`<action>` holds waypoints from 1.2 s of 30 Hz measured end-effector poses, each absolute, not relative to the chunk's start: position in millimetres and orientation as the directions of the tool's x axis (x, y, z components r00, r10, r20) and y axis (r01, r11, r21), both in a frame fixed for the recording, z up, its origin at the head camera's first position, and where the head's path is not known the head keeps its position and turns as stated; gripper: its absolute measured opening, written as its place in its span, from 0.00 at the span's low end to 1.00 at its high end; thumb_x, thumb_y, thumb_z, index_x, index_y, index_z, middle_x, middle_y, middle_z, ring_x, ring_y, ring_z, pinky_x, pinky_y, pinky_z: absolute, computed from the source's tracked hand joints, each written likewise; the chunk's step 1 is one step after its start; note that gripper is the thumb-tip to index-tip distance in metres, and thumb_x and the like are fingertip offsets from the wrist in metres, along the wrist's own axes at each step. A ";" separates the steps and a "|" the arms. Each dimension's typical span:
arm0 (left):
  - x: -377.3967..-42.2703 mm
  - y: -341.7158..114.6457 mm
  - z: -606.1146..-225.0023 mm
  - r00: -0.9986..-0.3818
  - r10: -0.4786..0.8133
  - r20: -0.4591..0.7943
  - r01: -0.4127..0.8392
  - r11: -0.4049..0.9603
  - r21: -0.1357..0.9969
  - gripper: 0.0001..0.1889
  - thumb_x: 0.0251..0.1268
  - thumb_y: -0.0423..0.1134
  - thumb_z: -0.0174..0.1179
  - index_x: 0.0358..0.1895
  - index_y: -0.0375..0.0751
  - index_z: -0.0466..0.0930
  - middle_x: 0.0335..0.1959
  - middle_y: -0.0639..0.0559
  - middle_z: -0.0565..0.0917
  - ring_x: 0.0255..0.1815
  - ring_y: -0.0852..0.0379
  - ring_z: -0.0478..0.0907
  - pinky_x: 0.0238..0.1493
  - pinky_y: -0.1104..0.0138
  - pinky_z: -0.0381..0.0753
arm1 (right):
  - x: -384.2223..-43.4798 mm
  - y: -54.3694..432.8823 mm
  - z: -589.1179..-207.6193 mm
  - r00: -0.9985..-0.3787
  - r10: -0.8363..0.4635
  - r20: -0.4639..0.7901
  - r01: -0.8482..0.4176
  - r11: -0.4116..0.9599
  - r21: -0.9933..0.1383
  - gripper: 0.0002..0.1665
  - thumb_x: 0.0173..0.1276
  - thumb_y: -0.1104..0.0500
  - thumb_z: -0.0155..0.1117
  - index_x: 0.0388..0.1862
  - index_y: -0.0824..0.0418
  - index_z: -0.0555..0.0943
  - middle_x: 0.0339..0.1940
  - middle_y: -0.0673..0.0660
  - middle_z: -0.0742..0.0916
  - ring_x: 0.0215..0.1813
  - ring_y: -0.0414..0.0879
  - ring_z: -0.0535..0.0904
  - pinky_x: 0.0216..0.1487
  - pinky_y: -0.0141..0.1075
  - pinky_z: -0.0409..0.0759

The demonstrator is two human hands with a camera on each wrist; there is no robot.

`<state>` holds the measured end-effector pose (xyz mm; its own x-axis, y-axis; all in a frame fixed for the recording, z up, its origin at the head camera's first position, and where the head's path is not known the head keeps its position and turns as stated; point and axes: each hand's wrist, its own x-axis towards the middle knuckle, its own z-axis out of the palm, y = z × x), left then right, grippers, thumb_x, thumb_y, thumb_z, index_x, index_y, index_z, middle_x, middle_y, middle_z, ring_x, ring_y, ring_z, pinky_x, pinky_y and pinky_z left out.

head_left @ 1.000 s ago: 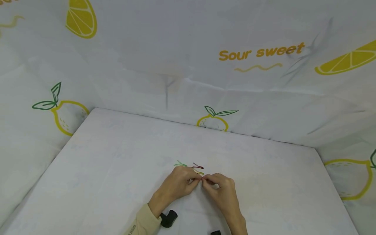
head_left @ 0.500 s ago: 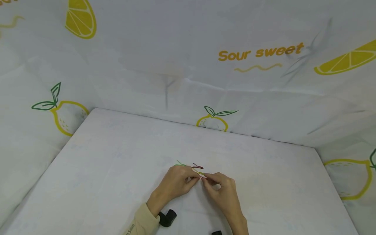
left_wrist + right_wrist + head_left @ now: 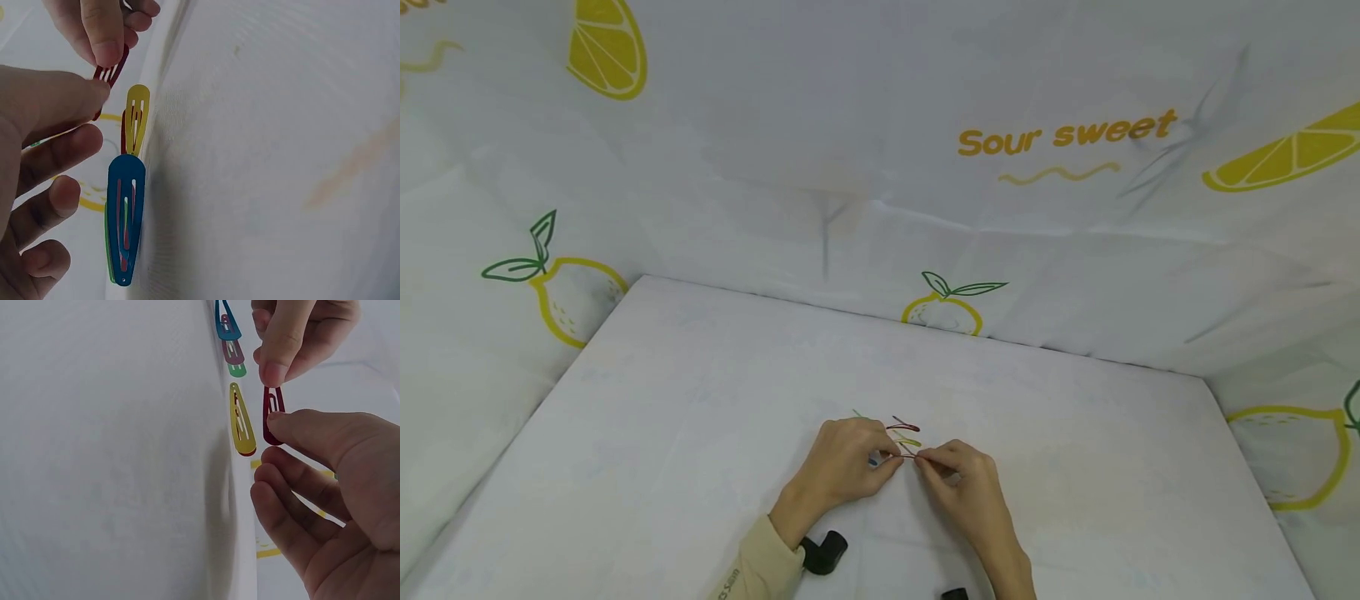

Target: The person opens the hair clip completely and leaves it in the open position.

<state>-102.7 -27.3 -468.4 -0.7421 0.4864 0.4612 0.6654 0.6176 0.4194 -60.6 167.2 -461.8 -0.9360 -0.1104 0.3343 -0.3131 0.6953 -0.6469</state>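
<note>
Between both hands, a dark red snap hair clip point(image 3: 273, 432) is held just above the table. My left hand point(image 3: 850, 458) pinches one end between thumb and forefinger. The opposite end is pinched by my right hand point(image 3: 966, 479), its other fingers loosely bent in the right wrist view. Right beyond the held clip lies a yellow hair clip point(image 3: 246, 445), and past it another red clip point(image 3: 913, 428) with its prong sprung up. A blue clip point(image 3: 127, 164) lies near my left hand, mostly hidden by it in the head view. Pink point(image 3: 235, 359) and green point(image 3: 237, 370) clips show behind the blue one.
The white table point(image 3: 1075, 467) is bounded at the back and sides by a white cloth point(image 3: 760, 167) printed with lemons. Black wrist camera mounts point(image 3: 825, 552) sit at both wrists, close over the tabletop.
My left hand has shifted slightly left, so more of the red clip shows between the fingertips. The blue clip has come into view beneath that hand. My right hand has barely moved.
</note>
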 end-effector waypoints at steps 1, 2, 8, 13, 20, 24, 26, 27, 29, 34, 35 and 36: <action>-103.0 -27.0 -468.7 -0.741 0.489 0.460 0.666 0.621 0.414 0.03 0.52 0.41 0.76 0.26 0.57 0.91 0.22 0.67 0.84 0.22 0.74 0.70 0.24 0.83 0.61 | -60.9 166.9 -461.4 -0.940 -0.110 0.323 -0.303 0.701 -0.646 0.07 0.53 0.73 0.77 0.28 0.63 0.91 0.24 0.49 0.88 0.27 0.32 0.81 0.31 0.28 0.82; -103.1 -26.6 -468.8 -0.741 0.491 0.457 0.666 0.624 0.409 0.04 0.52 0.41 0.76 0.25 0.57 0.91 0.21 0.67 0.83 0.21 0.74 0.70 0.24 0.83 0.60 | -61.2 166.5 -461.3 -0.945 -0.109 0.310 -0.293 0.705 -0.646 0.07 0.54 0.73 0.77 0.28 0.63 0.91 0.24 0.50 0.88 0.27 0.32 0.81 0.31 0.27 0.82; -102.9 -24.3 -472.6 -0.749 0.507 0.426 0.657 0.646 0.388 0.04 0.51 0.41 0.76 0.24 0.55 0.91 0.16 0.65 0.77 0.20 0.73 0.62 0.23 0.82 0.54 | -61.6 164.6 -459.5 -0.968 -0.106 0.229 -0.234 0.720 -0.653 0.04 0.56 0.70 0.77 0.27 0.63 0.91 0.24 0.51 0.88 0.27 0.36 0.82 0.32 0.25 0.81; -102.3 -24.1 -474.8 -0.764 0.512 0.393 0.642 0.664 0.383 0.03 0.51 0.41 0.76 0.25 0.55 0.91 0.16 0.64 0.79 0.19 0.72 0.64 0.22 0.81 0.55 | -61.1 163.8 -459.2 -0.982 -0.085 0.167 -0.177 0.712 -0.679 0.05 0.56 0.70 0.78 0.26 0.62 0.91 0.23 0.50 0.87 0.27 0.33 0.80 0.31 0.24 0.81; -102.2 -23.5 -475.2 -0.777 0.515 0.362 0.628 0.674 0.389 0.04 0.51 0.41 0.75 0.24 0.56 0.91 0.15 0.64 0.78 0.19 0.71 0.65 0.21 0.79 0.56 | -61.6 164.3 -460.4 -0.986 -0.083 0.144 -0.159 0.720 -0.675 0.04 0.56 0.68 0.78 0.26 0.61 0.91 0.23 0.49 0.86 0.27 0.31 0.77 0.31 0.25 0.79; -102.2 -23.9 -475.3 -0.780 0.514 0.356 0.624 0.676 0.392 0.03 0.51 0.41 0.75 0.24 0.55 0.91 0.16 0.63 0.79 0.19 0.71 0.66 0.21 0.79 0.57 | -61.2 163.9 -460.7 -0.987 -0.082 0.136 -0.153 0.717 -0.680 0.04 0.56 0.69 0.78 0.27 0.61 0.91 0.23 0.49 0.86 0.27 0.31 0.77 0.31 0.25 0.79; -102.0 -24.3 -475.2 -0.781 0.516 0.352 0.624 0.675 0.394 0.03 0.52 0.41 0.75 0.24 0.55 0.91 0.16 0.63 0.79 0.19 0.71 0.66 0.21 0.79 0.57 | -60.8 163.6 -461.0 -0.988 -0.082 0.134 -0.152 0.715 -0.682 0.04 0.56 0.69 0.78 0.27 0.61 0.91 0.24 0.49 0.86 0.27 0.31 0.77 0.31 0.25 0.79; -101.9 -24.5 -475.2 -0.782 0.517 0.349 0.623 0.675 0.395 0.03 0.52 0.41 0.75 0.24 0.55 0.91 0.16 0.63 0.79 0.19 0.71 0.66 0.21 0.79 0.58 | -60.9 163.5 -461.1 -0.988 -0.083 0.133 -0.152 0.713 -0.684 0.04 0.56 0.69 0.78 0.27 0.62 0.91 0.24 0.49 0.86 0.27 0.31 0.78 0.31 0.25 0.80; -101.6 -24.6 -475.2 -0.785 0.518 0.340 0.619 0.675 0.401 0.03 0.53 0.41 0.75 0.25 0.55 0.91 0.17 0.63 0.80 0.19 0.71 0.66 0.21 0.79 0.58 | -60.8 163.4 -461.6 -0.988 -0.083 0.131 -0.151 0.712 -0.686 0.04 0.55 0.69 0.78 0.28 0.62 0.91 0.24 0.50 0.86 0.28 0.32 0.79 0.31 0.24 0.80; -100.0 -25.2 -473.8 -0.797 0.512 0.320 0.604 0.676 0.422 0.02 0.55 0.44 0.74 0.30 0.54 0.93 0.19 0.63 0.82 0.20 0.71 0.66 0.22 0.79 0.59 | -59.9 163.7 -461.0 -0.986 -0.087 0.141 -0.160 0.726 -0.669 0.06 0.55 0.70 0.78 0.33 0.65 0.91 0.27 0.52 0.88 0.29 0.35 0.82 0.33 0.24 0.82; -99.6 -25.4 -473.1 -0.798 0.507 0.325 0.602 0.678 0.422 0.02 0.56 0.44 0.74 0.31 0.54 0.93 0.19 0.64 0.82 0.20 0.72 0.65 0.21 0.79 0.58 | -59.6 163.9 -460.5 -0.985 -0.088 0.151 -0.166 0.735 -0.657 0.07 0.55 0.69 0.78 0.34 0.65 0.91 0.27 0.52 0.88 0.29 0.35 0.82 0.33 0.24 0.82; -99.4 -25.7 -472.4 -0.797 0.500 0.338 0.603 0.680 0.417 0.02 0.56 0.45 0.73 0.31 0.54 0.93 0.19 0.64 0.82 0.20 0.72 0.65 0.21 0.80 0.58 | -59.2 164.0 -459.9 -0.983 -0.088 0.164 -0.174 0.746 -0.643 0.07 0.56 0.68 0.78 0.34 0.65 0.91 0.27 0.52 0.88 0.29 0.36 0.82 0.33 0.24 0.81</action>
